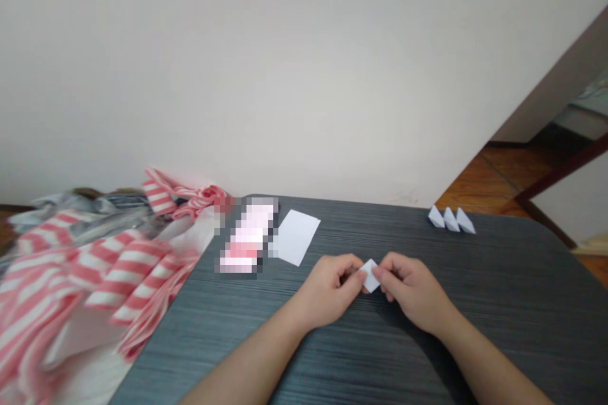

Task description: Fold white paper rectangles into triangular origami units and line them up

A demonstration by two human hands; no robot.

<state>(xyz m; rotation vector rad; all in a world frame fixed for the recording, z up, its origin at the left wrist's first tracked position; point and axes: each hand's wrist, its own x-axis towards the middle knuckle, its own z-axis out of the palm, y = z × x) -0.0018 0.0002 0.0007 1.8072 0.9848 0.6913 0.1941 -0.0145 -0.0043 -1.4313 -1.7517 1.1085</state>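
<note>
A small folded piece of white paper (371, 276), diamond-shaped from here, is pinched between both hands just above the dark table (332, 367). My left hand (332, 288) is closed on its left corner, thumb on the near face. On the opposite corner, my right hand (409, 288) grips with thumb and curled fingers. The fingertips behind the paper are partly hidden. Up and to the left of my left hand lie white paper sheets (298, 237), flat on the table. Three folded white paper pieces (451, 220) stand in a row near the back right edge.
A blurred-out phone-like device (249, 234) lies left of the sheets. Red-and-white striped cloth (128, 266) is heaped beside the table's left edge. A pale wall (304, 76) rises behind the table, and wooden floor (479, 177) shows at the right.
</note>
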